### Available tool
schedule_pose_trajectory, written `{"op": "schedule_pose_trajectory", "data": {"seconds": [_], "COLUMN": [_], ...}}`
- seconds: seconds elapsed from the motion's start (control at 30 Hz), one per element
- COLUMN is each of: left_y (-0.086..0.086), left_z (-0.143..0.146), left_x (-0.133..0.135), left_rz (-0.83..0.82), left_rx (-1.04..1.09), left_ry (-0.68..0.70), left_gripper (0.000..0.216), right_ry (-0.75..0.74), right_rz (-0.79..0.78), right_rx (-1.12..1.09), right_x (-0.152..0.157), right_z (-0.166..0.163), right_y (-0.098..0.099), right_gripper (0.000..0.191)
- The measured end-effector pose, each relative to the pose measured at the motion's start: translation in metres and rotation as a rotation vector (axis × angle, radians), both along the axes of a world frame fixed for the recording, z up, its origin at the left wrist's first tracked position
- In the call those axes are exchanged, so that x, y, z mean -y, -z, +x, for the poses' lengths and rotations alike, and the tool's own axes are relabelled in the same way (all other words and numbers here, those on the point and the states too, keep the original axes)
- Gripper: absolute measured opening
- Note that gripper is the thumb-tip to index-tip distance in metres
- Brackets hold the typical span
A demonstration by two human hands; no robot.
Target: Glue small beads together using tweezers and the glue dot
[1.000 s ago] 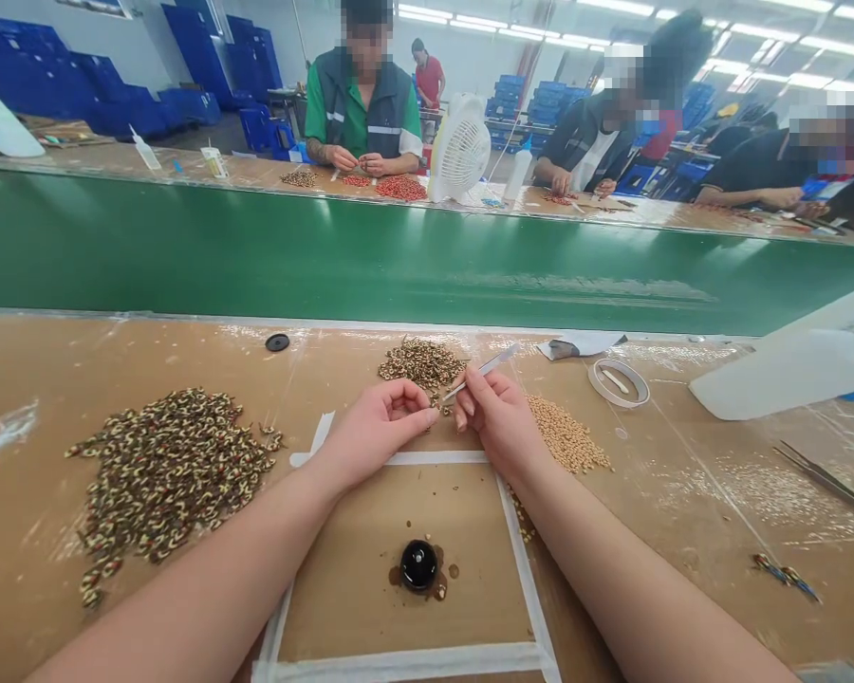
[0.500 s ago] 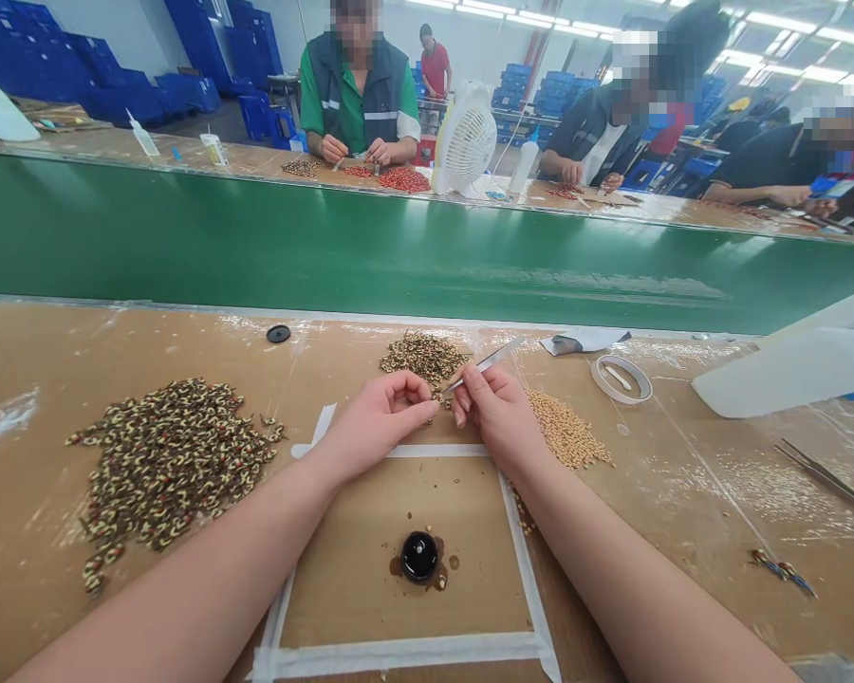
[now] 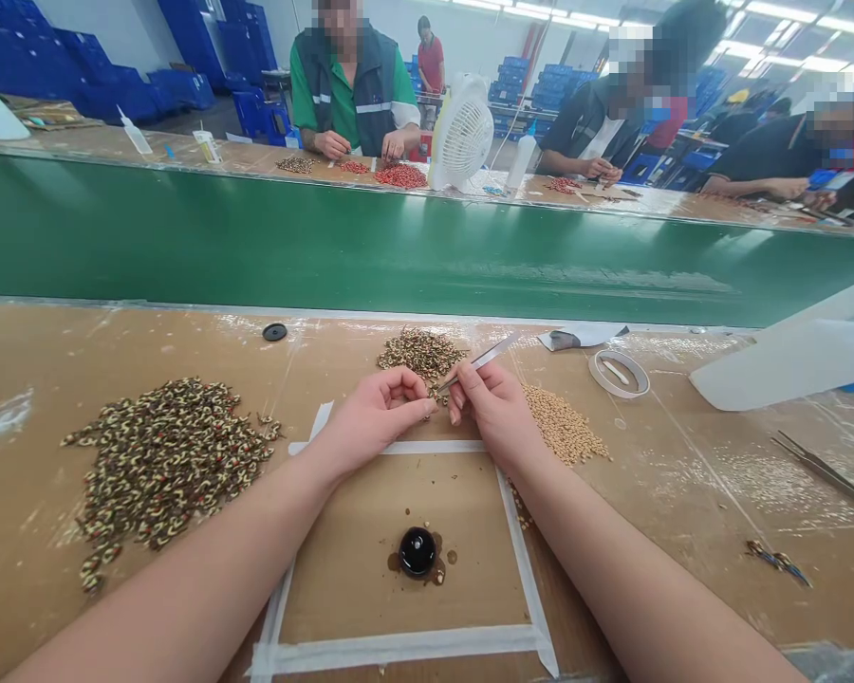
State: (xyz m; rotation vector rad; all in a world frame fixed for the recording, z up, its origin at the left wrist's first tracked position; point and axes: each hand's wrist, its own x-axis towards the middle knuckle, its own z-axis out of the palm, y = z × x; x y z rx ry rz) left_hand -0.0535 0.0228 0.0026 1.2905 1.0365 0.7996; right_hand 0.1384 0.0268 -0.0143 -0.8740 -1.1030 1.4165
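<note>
My right hand is closed around metal tweezers, whose tips point left toward my left fingers. My left hand is pinched, thumb against forefinger; whatever small piece sits at its fingertips is too small to name. Just beyond both hands lies a small pile of dark and cream patterned pieces. Beside my right wrist is a heap of tan beads. Below my hands, a small round black pot with dark glossy liquid stands inside a white tape frame, brown stains around it.
A large pile of patterned pieces spreads at left, near a black lid. To the right are a tape roll, a white plastic bottle and more tweezers. Beyond the green belt, co-workers sit by a fan.
My hands hold nearly the same pose, with the tweezer tips still at my left fingertips. The whole view has shifted slightly. Across the belt, the co-workers' hands have moved a little.
</note>
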Motion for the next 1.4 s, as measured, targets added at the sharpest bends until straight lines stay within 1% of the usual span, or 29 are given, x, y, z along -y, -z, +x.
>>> {"op": "schedule_pose_trajectory", "data": {"seconds": [0.17,0.3,0.5,0.73,1.13,1.4], "left_y": [-0.001,-0.001,-0.002,0.001,-0.002,0.000], "left_z": [-0.001,-0.002,-0.003,-0.004,-0.005,-0.004], "left_x": [0.000,0.000,0.001,0.000,0.002,0.001], "left_rz": [-0.040,-0.055,-0.024,-0.026,-0.015,0.008], "left_rx": [0.059,0.064,0.067,0.073,0.078,0.066], "left_ry": [0.003,0.001,-0.004,0.012,0.029,0.015], "left_gripper": [0.028,0.031,0.031,0.028,0.029,0.032], "right_ry": [0.016,0.005,-0.012,-0.033,-0.059,-0.011], "right_rz": [-0.011,0.005,0.002,0.019,0.069,0.091], "right_rx": [0.036,0.044,0.038,0.074,0.089,0.170], "right_x": [0.001,0.001,0.002,0.002,0.001,0.003], "right_z": [0.002,0.003,0.003,0.005,0.006,0.005], "right_y": [-0.001,-0.002,-0.003,-0.007,-0.009,-0.011], "right_gripper": [0.046,0.046,0.044,0.048,0.050,0.052]}}
